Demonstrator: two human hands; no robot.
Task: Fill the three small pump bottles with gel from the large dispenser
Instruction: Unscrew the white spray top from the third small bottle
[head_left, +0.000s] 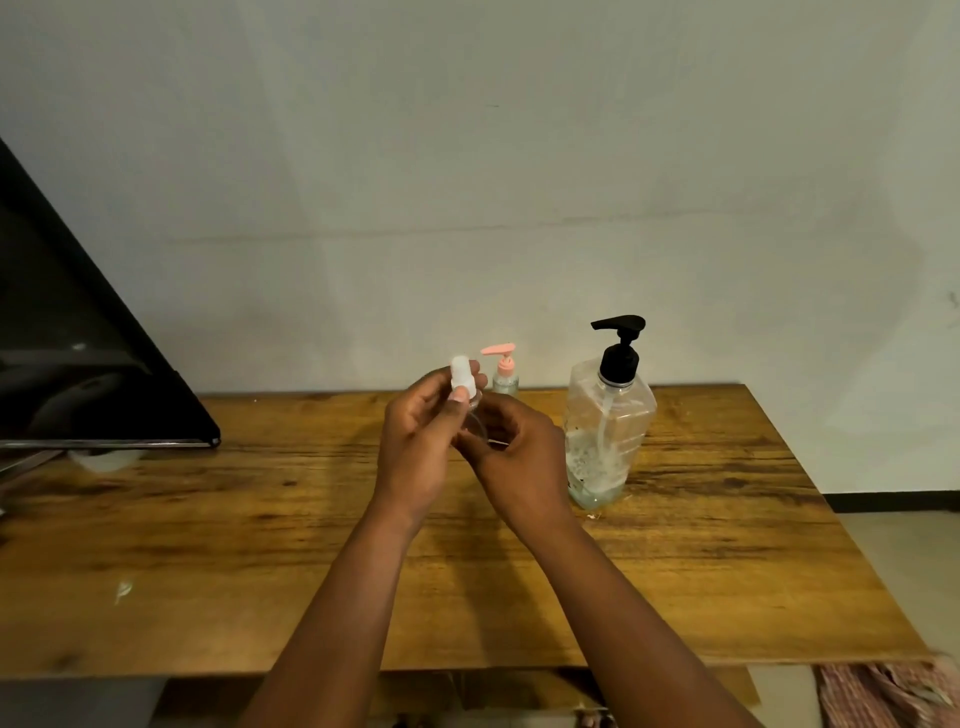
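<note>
Both my hands are up together over the wooden table (208, 545), working one small clear bottle (475, 423). Left hand (421, 447) pinches the white pump cap (461, 375) between thumb and fingers; right hand (511, 457) is curled round the bottle's body, which is mostly hidden in the grip. I cannot tell whether the cap is screwed on or already loose.

The bottle looks light, thin-walled and see-through, so I judge it will flex if squeezed and turn slick once gel gets on it (best held low on the body, twisting only at the ribbed collar).

The large dispenser (605, 431) with the black pump stands just to the right, gel low in it; likely top-heavy when pressed, so steady its shoulder. A pink-pump bottle (505, 371) waits behind my hands near the wall. No third small bottle in view.
</note>
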